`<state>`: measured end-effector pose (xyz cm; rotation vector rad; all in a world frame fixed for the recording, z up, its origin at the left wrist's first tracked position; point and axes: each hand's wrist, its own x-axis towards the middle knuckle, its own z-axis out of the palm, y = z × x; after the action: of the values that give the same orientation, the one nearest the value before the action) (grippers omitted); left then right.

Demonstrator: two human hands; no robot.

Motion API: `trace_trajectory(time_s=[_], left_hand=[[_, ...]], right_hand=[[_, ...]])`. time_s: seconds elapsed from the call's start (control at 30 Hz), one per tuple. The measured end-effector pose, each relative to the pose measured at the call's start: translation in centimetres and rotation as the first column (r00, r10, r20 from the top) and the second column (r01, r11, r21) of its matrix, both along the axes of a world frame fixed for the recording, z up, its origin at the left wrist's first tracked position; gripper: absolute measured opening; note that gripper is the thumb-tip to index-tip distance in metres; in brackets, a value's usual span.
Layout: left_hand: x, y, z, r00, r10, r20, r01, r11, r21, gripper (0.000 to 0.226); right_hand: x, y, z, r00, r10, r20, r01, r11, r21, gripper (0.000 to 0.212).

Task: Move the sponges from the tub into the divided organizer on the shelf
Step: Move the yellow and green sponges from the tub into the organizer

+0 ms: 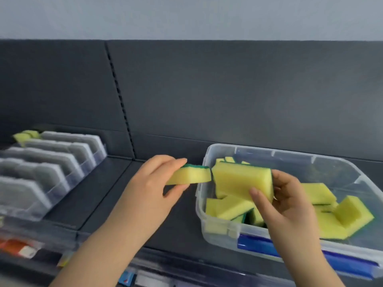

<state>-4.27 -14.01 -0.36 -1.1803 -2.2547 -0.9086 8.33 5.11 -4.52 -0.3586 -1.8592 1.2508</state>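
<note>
A clear plastic tub [219, 226] with blue clips stands on the dark shelf at the right and holds several yellow sponges [344, 216] with green scrub backs. My left hand [153, 183] pinches one sponge [189, 176] just left of the tub's rim, above the shelf. Over the tub's left part, my right hand [288, 204] grips a second sponge [242, 179]. The clear divided organizer [62, 162] stands at the left of the shelf; a sponge [26, 135] sits in its far slot.
The dark shelf surface [103, 195] lies bare between organizer and tub. A dark back panel [228, 90] rises behind. Below the shelf's front edge are blurred packaged goods [18, 247] on a lower level.
</note>
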Motion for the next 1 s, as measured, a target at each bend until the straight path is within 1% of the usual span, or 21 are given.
trace_trajectory(time_s=[0.07, 0.17, 0.23, 0.33, 0.47, 0.6, 0.73, 0.87, 1.0], left_hand=[[-0.8, -4.9, 0.1, 0.999, 0.043, -0.024, -0.042, 0.998, 0.041, 0.04], [-1.8, -13.0, -0.6, 0.994, 0.109, 0.001, -0.109, 0.993, 0.052, 0.041], [-2.4, -18.4, -1.7, 0.989, 0.148, 0.025, -0.149, 0.988, 0.04, 0.041], [-3.4, -25.5, -3.9, 0.967, 0.248, 0.067, -0.25, 0.968, 0.024, 0.043], [-4.1, -32.0, -6.0, 0.913, 0.391, 0.116, -0.394, 0.919, 0.005, 0.047], [-4.0, -36.7, -6.8, 0.881, 0.435, 0.186, -0.451, 0.891, 0.053, 0.043], [-4.7, -39.6, -7.0, 0.847, 0.487, 0.215, -0.515, 0.852, 0.097, 0.043], [-7.1, -41.4, -7.5, 0.839, 0.501, 0.212, -0.523, 0.85, 0.063, 0.041], [-12.3, -42.8, -6.9, 0.841, 0.505, 0.193, -0.522, 0.852, 0.044, 0.041]], right_hand=[[-1.5, -4.5, 0.6, 0.999, 0.033, -0.008, -0.033, 0.999, 0.023, 0.036], [-3.9, -11.5, 0.9, 0.995, 0.101, 0.001, -0.1, 0.992, 0.073, 0.032], [-5.4, -16.0, 0.5, 0.991, 0.135, 0.026, -0.137, 0.982, 0.128, 0.036], [-7.5, -22.1, -0.9, 0.98, 0.18, 0.088, -0.194, 0.959, 0.206, 0.05], [-9.8, -28.6, -2.2, 0.951, 0.265, 0.159, -0.296, 0.928, 0.228, 0.046], [-12.1, -32.4, -2.1, 0.935, 0.312, 0.168, -0.343, 0.918, 0.2, 0.04], [-15.1, -35.1, -1.1, 0.912, 0.383, 0.146, -0.399, 0.911, 0.101, 0.029], [-19.4, -37.1, -0.5, 0.895, 0.43, 0.116, -0.438, 0.898, 0.053, 0.03], [-25.0, -38.0, 0.3, 0.889, 0.453, 0.061, -0.456, 0.889, 0.043, 0.03]])
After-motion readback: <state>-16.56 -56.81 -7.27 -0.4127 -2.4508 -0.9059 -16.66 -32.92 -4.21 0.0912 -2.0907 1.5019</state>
